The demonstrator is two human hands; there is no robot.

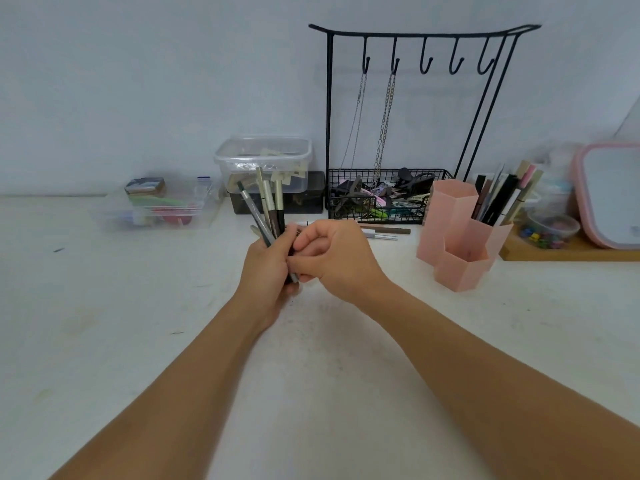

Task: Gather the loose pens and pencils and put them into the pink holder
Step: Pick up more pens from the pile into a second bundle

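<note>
Above the table (104,341), at its middle, we hold a bunch of pens (266,206) upright in our left hand (268,271), fingers clenched round the lower ends so the tips fan up and none slip. Our right hand (332,258) presses against it, fingers curled on the bunch, probably tidying it or adding one. Two loose pens (384,232) lie just behind our right hand. Off to the right stands the pink holder (457,237), its rear cup already stocked.

L hand (268,271) grips pens (266,206); R hand (334,254) touching.
</note>
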